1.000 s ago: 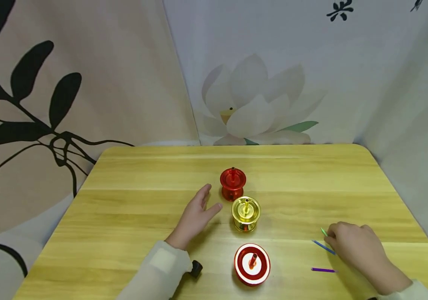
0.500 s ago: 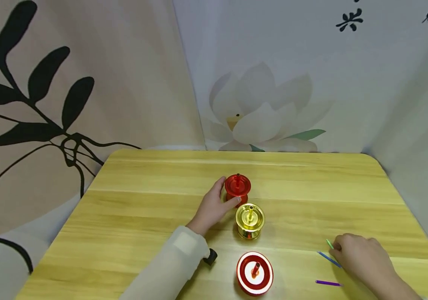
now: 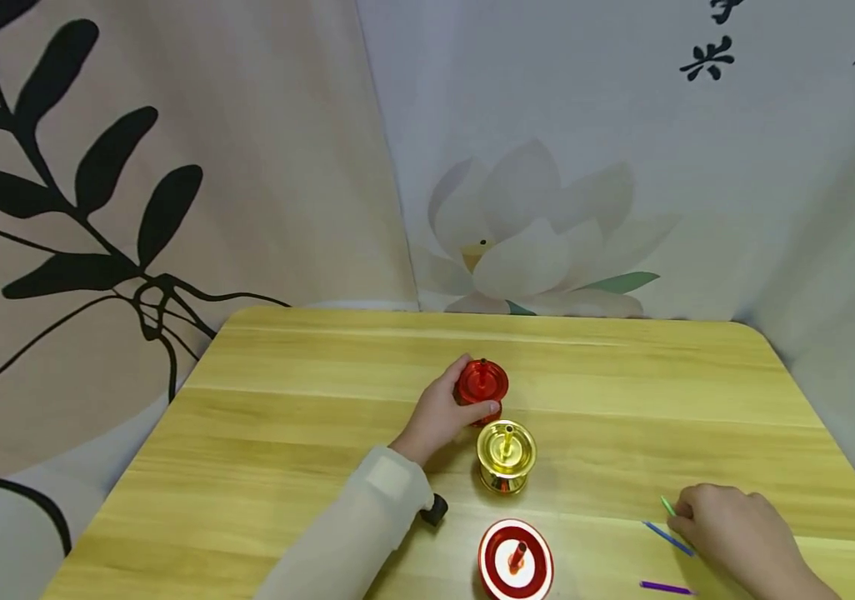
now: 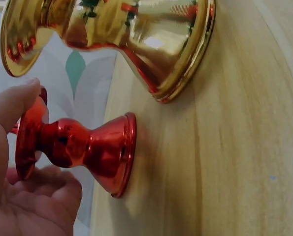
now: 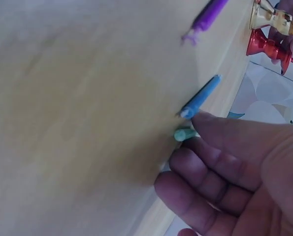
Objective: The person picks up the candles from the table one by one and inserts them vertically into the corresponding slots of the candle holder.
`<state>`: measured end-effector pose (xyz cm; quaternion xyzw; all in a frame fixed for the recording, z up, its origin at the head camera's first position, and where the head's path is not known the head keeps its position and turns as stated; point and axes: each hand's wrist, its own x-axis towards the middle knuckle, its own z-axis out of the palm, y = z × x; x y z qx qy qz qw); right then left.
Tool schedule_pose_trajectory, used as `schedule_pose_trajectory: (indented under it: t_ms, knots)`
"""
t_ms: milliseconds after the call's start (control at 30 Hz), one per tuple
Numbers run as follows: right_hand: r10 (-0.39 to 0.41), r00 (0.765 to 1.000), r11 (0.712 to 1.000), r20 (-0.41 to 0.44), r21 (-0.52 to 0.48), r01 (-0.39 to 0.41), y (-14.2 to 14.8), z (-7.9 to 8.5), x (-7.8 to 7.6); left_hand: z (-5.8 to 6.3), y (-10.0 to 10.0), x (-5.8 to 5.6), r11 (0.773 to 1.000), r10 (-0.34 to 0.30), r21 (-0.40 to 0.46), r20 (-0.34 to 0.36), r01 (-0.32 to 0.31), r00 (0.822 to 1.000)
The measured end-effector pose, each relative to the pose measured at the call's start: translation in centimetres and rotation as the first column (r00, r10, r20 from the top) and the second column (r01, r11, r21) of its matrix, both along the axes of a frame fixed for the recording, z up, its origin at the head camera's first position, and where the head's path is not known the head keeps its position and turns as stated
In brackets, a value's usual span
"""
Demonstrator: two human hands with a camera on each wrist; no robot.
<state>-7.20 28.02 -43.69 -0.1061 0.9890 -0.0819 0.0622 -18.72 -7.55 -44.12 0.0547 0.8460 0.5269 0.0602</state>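
My left hand grips the upper dish of a red metallic candle holder standing at the far side of the table. In the left wrist view, the thumb lies along the rim of the red holder and the fingers curl below it. My right hand pinches a thin green candle between thumb and fingers, low over the tabletop. Close beside that thumb lies a blue candle. A purple candle rests nearer the front edge.
A gold candle holder stands just in front of the red one, near my left thumb. Closer still is a red candle holder with a white-ringed dish. The wooden table ends at a printed curtain behind and at the right.
My left hand has reached right and away to the far red candle holder and taken hold of its dish. The right hand stays at the green candle; the head view has shifted slightly.
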Motion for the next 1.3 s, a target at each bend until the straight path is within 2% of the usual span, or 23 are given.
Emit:
schedule_pose_trajectory:
  t_ms: [300,500,633,800,1100,1300]
  knots:
    - [-0.019,0.998,0.998,0.059,-0.066,0.022,-0.2,0.2,-1.0,-0.7,-0.5,0.1,0.995,-0.008,0.102,-0.028,0.011,1.000]
    - [-0.046,0.996,0.980,0.074,-0.188,0.059,-1.5,0.1,-1.5,-1.2,-1.0,1.0,0.988,-0.003,0.151,-0.012,0.005,1.000]
    - [-0.068,0.997,0.962,0.043,-0.262,0.077,-2.8,0.5,-1.7,-1.4,-1.1,1.1,0.983,-0.009,0.184,-0.016,0.012,1.000]
    - [-0.088,0.996,0.943,-0.033,-0.324,0.073,-4.3,1.4,-2.0,-1.5,-1.0,0.8,0.979,-0.011,0.203,-0.038,0.018,0.999]
    - [-0.117,0.977,0.917,-0.180,-0.398,0.037,-6.5,2.3,-2.3,-1.8,-0.5,0.5,0.973,-0.024,0.229,-0.047,0.035,0.999]
    - [-0.107,0.975,0.904,-0.197,-0.428,0.012,-8.1,3.2,-3.0,-1.9,-0.2,0.5,0.973,-0.032,0.227,-0.051,0.043,0.998]
